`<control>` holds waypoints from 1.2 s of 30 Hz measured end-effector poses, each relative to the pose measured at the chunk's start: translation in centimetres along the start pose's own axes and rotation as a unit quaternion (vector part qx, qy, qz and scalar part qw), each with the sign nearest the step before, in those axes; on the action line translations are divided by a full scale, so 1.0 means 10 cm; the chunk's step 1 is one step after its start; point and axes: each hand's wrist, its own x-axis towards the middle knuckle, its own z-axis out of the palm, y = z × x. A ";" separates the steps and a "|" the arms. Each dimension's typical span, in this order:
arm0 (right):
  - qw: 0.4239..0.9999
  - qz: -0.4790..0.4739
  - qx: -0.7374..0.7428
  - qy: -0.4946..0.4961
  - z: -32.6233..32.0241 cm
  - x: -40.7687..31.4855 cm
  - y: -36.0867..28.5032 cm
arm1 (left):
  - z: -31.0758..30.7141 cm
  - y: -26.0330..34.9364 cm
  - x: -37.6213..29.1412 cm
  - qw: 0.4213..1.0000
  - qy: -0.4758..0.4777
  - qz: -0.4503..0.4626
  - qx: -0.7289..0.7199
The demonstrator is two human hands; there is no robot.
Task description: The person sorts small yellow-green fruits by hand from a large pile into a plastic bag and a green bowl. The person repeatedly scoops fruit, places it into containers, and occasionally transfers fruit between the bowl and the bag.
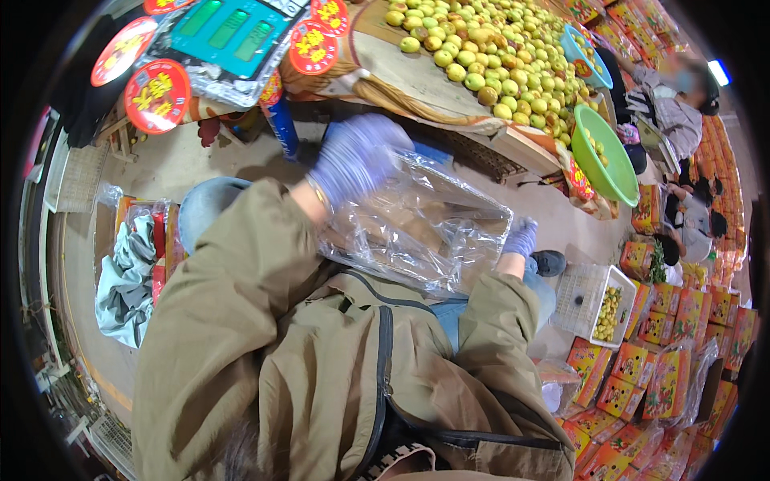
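A cardboard box (421,231) lined with clear plastic film (367,240) rests on my lap, its open side facing up. Brown cardboard shows through the crumpled film. My left hand (361,159), in a purple-blue glove, is over the box's far left corner beside the film. Motion blur hides its fingers, so its grip cannot be made out. At the right end of the box, my right hand (520,238), gloved alike, holds the rim with the film folded over it.
Jujube-like green fruit (511,66) covers the table ahead, beside a green basin (601,159) and blue basin (586,57). A digital scale (228,36) stands front left. A white crate (592,303) and printed cartons (619,373) lie right. Several people (677,120) sit beyond.
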 end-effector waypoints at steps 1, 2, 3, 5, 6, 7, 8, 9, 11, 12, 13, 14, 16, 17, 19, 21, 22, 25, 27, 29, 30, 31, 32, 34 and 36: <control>0.999 -0.032 -0.012 0.032 0.07 -0.13 -0.16 | 0.15 0.24 -0.17 0.991 -0.120 0.007 -0.059; 0.988 -0.140 -0.059 0.016 0.07 -0.19 -0.23 | 0.32 0.32 -0.43 0.977 -0.198 0.057 0.062; 0.966 -0.239 -0.094 -0.033 0.25 -0.41 -0.33 | 0.49 0.28 -0.66 0.940 -0.271 0.095 0.186; 0.884 -0.425 -0.154 -0.123 0.67 -1.31 -0.57 | 0.66 0.14 -0.79 0.825 -0.491 -0.039 0.279; 0.874 -0.421 -0.135 -0.201 0.86 -1.67 -0.63 | 0.67 0.14 -0.75 0.820 -0.475 -0.034 0.318; 0.859 -0.416 -0.119 -0.272 1.05 -2.01 -0.69 | 0.70 0.11 -0.66 0.814 -0.460 -0.022 0.354; 0.856 -0.355 -0.094 -0.363 1.24 -2.37 -0.74 | 0.55 0.20 -0.49 0.842 -0.414 -0.014 0.345; 0.841 -0.287 -0.067 -0.454 1.43 -2.71 -0.76 | 0.44 0.17 -0.41 0.884 -0.354 -0.025 0.305; 0.817 -0.035 -0.015 -0.576 1.77 -3.05 -0.70 | 0.26 0.25 -0.14 0.870 -0.359 -0.102 0.323; 0.808 0.056 -0.002 -0.586 2.00 -3.22 -0.63 | 0.29 0.03 -0.20 0.889 -0.227 -0.053 0.394; 0.791 0.153 0.010 -0.592 2.23 -3.38 -0.53 | 0.35 -0.24 -0.32 0.885 -0.091 -0.009 0.456; 0.787 0.220 0.022 -0.576 2.44 -3.52 -0.47 | 0.36 -0.33 -0.30 0.882 -0.115 -0.069 0.451; 0.787 0.276 0.039 -0.550 2.73 -3.64 -0.47 | 0.40 -0.45 -0.24 0.931 -0.142 -0.160 0.295; 0.790 0.274 0.039 -0.547 2.83 -3.70 -0.47 | 0.41 -0.51 -0.23 0.937 -0.157 -0.186 0.250; 0.820 0.241 0.040 -0.518 2.99 -3.72 -0.43 | 0.43 -0.58 -0.25 0.936 -0.187 -0.197 0.222; 0.821 0.188 0.032 -0.538 3.11 -3.63 -0.33 | 0.39 -0.66 -0.27 0.935 -0.206 -0.192 0.217; 0.813 0.182 0.041 -0.551 3.12 -3.58 -0.33 | 0.36 -0.69 -0.29 0.935 -0.210 -0.190 0.216; 0.830 0.160 0.021 -0.534 3.00 -3.58 -0.41 | 0.27 -0.74 -0.20 0.945 -0.153 -0.197 0.213; 0.809 0.213 0.067 -0.543 2.99 -3.53 -0.41 | 0.19 -0.75 -0.08 0.951 -0.111 -0.195 0.212; 0.789 0.245 0.117 -0.551 2.98 -3.47 -0.33 | 0.13 -0.76 0.07 0.954 -0.079 -0.197 0.211; 0.800 0.231 0.101 -0.545 2.99 -3.50 -0.34 | 0.10 -0.80 0.14 0.955 -0.065 -0.203 0.208; 0.810 0.217 0.085 -0.538 2.99 -3.53 -0.36 | 0.08 -0.83 0.21 0.955 -0.053 -0.208 0.204; 0.820 0.203 0.068 -0.532 3.00 -3.56 -0.38 | 0.06 -0.85 0.26 0.955 -0.045 -0.214 0.200; 0.839 0.144 0.048 -0.522 2.98 -3.53 -0.39 | 0.08 -0.88 0.37 0.957 -0.035 -0.218 0.189; 0.858 -0.068 -0.080 -0.503 3.07 -3.49 -0.30 | 0.12 -0.89 0.43 0.958 -0.032 -0.221 0.182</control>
